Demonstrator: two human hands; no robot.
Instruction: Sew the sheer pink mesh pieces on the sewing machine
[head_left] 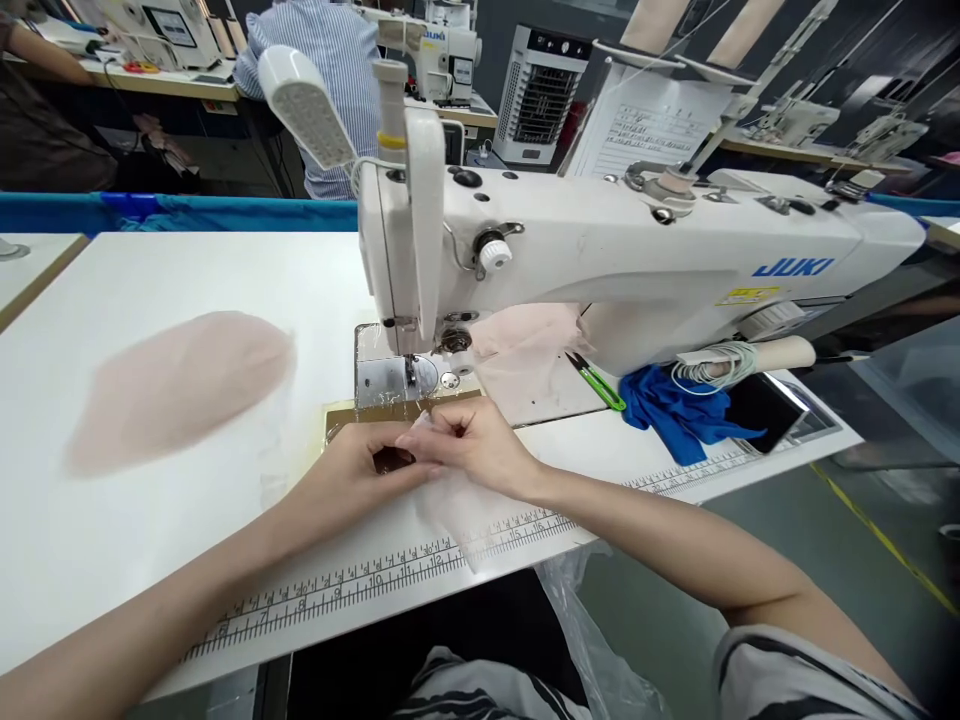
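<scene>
My left hand (371, 465) and my right hand (472, 445) meet just in front of the sewing machine's needle plate (382, 380). Between their pinched fingers is a small piece of sheer pale fabric (457, 510), its lower part hanging over the table's printed ruler. The presser foot (410, 370) of the white sewing machine (600, 230) stands behind my fingers, apart from the fabric. An oval stack of sheer pink fabric (187, 380) lies flat to the left. More pink fabric (525, 340) is bunched under the machine arm.
Green thread snips (596, 382) lie right of the needle area. Beside them are a blue cloth (671, 410), a thread cone (780, 353) with wound cord, and a dark phone (765, 412). A clear plastic bag (592, 640) hangs at the front edge. Other people sit beyond the blue-edged table.
</scene>
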